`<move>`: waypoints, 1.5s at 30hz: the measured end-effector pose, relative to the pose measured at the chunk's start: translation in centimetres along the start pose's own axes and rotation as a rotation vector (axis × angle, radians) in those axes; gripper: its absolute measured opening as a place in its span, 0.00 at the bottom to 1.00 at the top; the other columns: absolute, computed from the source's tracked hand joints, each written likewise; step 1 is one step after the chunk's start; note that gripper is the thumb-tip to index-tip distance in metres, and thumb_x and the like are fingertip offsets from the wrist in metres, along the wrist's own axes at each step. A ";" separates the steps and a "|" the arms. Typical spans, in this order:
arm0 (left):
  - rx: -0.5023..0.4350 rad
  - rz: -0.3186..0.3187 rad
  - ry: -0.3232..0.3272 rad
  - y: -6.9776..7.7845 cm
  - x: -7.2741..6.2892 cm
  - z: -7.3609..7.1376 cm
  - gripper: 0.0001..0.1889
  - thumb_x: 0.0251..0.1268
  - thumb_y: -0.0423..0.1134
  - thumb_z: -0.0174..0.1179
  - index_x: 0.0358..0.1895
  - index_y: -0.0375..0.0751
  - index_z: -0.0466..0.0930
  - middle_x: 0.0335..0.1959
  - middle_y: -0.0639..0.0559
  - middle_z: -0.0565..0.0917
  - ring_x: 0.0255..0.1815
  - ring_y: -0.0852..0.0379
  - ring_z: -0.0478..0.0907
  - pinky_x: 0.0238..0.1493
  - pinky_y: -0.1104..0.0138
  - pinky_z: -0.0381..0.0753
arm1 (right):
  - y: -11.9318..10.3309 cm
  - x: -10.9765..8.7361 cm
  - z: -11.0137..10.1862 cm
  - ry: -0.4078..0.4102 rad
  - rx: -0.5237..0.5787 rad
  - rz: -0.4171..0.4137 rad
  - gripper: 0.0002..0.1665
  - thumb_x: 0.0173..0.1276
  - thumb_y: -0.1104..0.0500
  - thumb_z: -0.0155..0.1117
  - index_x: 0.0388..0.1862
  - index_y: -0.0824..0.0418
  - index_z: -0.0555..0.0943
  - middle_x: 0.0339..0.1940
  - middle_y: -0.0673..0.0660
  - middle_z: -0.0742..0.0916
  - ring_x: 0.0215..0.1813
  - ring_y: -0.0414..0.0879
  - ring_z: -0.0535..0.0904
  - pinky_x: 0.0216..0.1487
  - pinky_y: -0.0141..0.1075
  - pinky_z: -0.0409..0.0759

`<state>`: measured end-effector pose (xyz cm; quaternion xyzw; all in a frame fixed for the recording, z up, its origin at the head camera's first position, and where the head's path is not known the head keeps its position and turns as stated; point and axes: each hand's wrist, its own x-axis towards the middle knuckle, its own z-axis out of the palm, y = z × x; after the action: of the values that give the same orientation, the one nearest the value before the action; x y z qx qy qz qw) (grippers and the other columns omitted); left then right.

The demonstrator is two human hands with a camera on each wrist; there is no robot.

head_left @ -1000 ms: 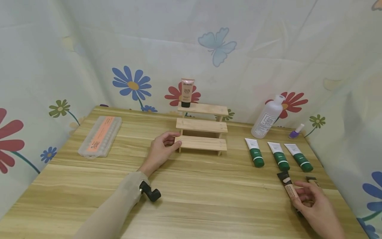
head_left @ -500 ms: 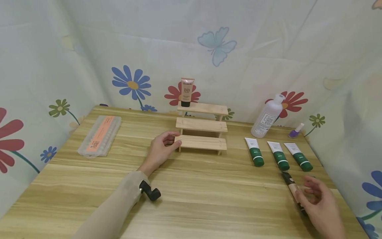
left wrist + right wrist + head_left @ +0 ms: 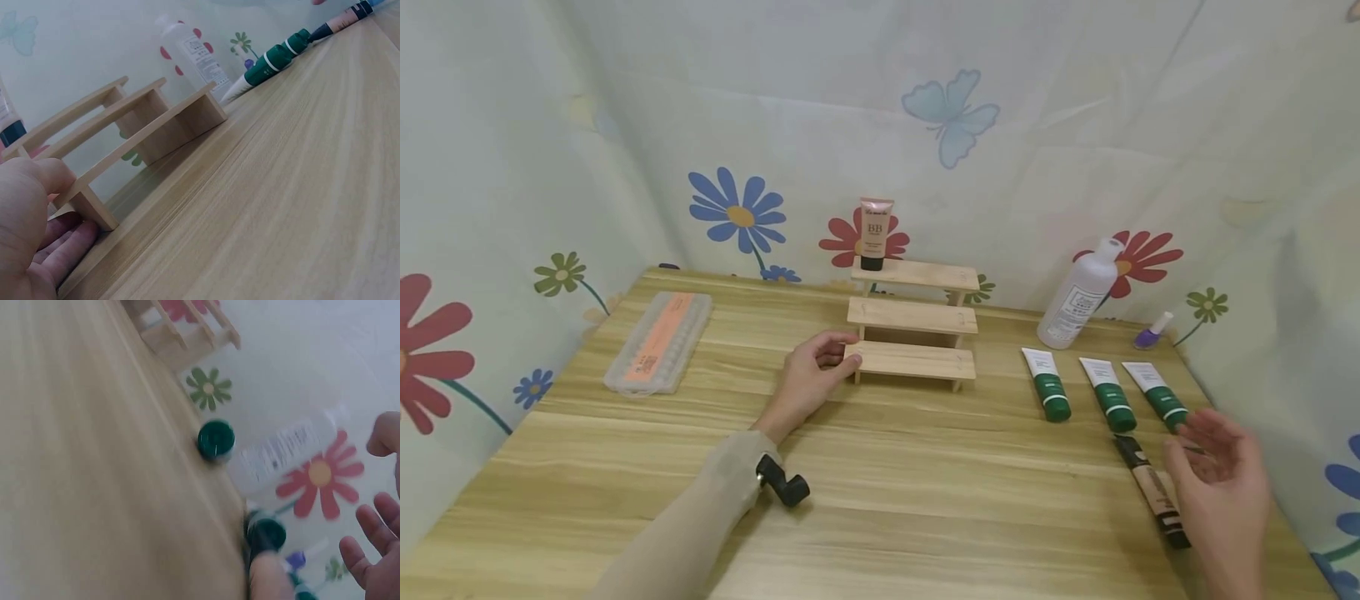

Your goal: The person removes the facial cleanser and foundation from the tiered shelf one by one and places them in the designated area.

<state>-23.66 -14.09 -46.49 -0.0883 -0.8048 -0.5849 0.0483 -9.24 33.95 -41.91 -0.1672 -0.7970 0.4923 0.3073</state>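
Gripping the bottom step of the wooden rack [image 3: 913,360], the left hand [image 3: 808,377] pinches its left end. The right hand [image 3: 1221,475] hovers with fingers spread, holding nothing, just above the beige tube [image 3: 1150,487] lying on the counter [image 3: 925,483].

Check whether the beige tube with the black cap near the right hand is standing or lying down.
Lying down: the beige tube with the black cap rests flat on the wooden table, beside the open right hand.

Bright, even (right wrist blurred).
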 end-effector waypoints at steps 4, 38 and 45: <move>-0.007 0.001 0.002 0.1 0.1 0.2 0.17 0.79 0.45 0.73 0.66 0.50 0.88 0.56 0.47 0.90 0.59 0.49 0.87 0.66 0.52 0.86 | -2.5 1.7 1.9 -0.034 0.109 -0.075 0.37 0.72 0.69 0.77 0.77 0.55 0.76 0.64 0.46 0.84 0.64 0.39 0.82 0.54 0.17 0.80; -0.002 -0.004 0.008 -0.3 -0.1 -0.1 0.17 0.79 0.45 0.73 0.65 0.50 0.88 0.56 0.48 0.90 0.58 0.50 0.87 0.65 0.52 0.86 | -17.2 2.8 28.3 -0.487 0.475 -0.259 0.44 0.69 0.55 0.86 0.79 0.51 0.74 0.75 0.60 0.79 0.76 0.61 0.78 0.72 0.56 0.82; 0.003 0.016 0.010 -0.3 0.2 0.1 0.18 0.79 0.46 0.74 0.65 0.48 0.89 0.58 0.48 0.91 0.60 0.49 0.87 0.67 0.52 0.86 | -18.4 2.5 31.6 -0.516 0.506 -0.265 0.42 0.71 0.59 0.84 0.79 0.58 0.74 0.74 0.68 0.79 0.72 0.64 0.80 0.68 0.50 0.86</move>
<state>-23.92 -14.04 -46.77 -0.0918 -0.8046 -0.5839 0.0573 -31.10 5.41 -35.11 0.1477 -0.7164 0.6552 0.1888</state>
